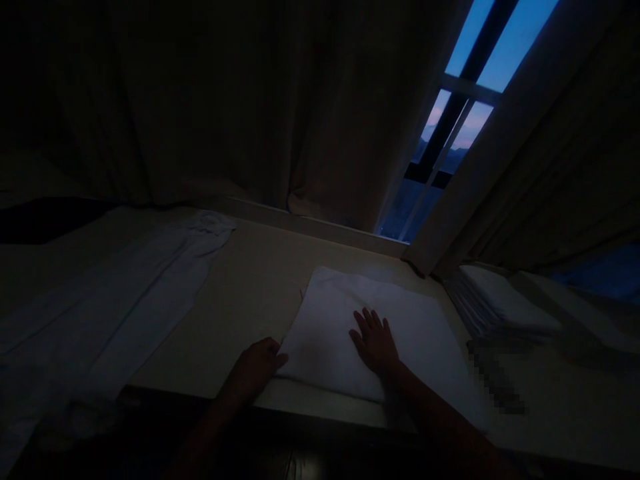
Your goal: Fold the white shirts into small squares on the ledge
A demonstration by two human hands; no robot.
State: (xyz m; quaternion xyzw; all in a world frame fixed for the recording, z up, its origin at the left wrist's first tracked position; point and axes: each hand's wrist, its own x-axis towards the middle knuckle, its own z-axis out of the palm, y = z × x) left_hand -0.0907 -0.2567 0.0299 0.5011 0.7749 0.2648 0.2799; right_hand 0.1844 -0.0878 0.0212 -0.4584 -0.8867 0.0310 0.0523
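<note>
A white cloth (320,333), folded into a flat rectangle, lies on the pale table in front of me. My right hand (376,341) rests palm down on its middle, fingers spread and stretched out. At the cloth's near left corner is my left hand (257,365), its fingers curled at the edge and its thumb lying over the top. The fingertips there are dark and partly hidden. Some loose threads stick out from the cloth's left side.
Another long white cloth (150,293) is spread over the table's left part and hangs past the front edge. A stack of folded white cloths (505,303) stands at the right. Behind the table (240,287) hang dark curtains (225,100) beside a window (460,127). The room is dim.
</note>
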